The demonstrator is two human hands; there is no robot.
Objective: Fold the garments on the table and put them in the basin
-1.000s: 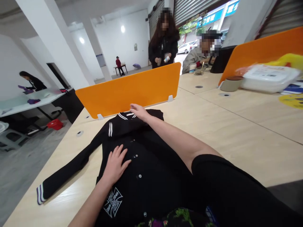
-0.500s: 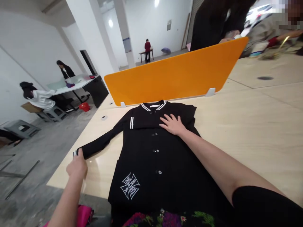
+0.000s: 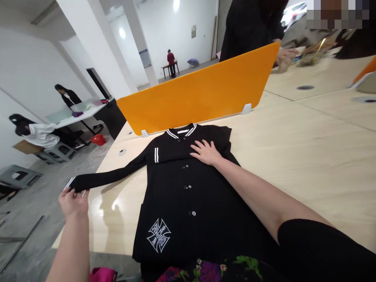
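A black jacket (image 3: 169, 188) with white-striped collar and cuffs lies front up on the pale wooden table, its snaps down the middle and a white cross-shaped emblem low on its left side. My left hand (image 3: 73, 201) grips the striped cuff of the sleeve that stretches out to the left, and that sleeve is raised off the tabletop. The other sleeve is folded across the chest. My right hand (image 3: 207, 152) rests flat over this folded sleeve with fingers spread.
An orange divider panel (image 3: 196, 92) stands on the table (image 3: 308, 156) just beyond the collar. Past it, a person in black (image 3: 249, 31) leans over the far side. Left of the table are stools, a red bucket (image 3: 98, 139) and people at another desk.
My left hand has lifted the sleeve's cuff up and farther left, drawing the sleeve out. My right hand stays flat on the jacket. The whole view has shifted slightly.
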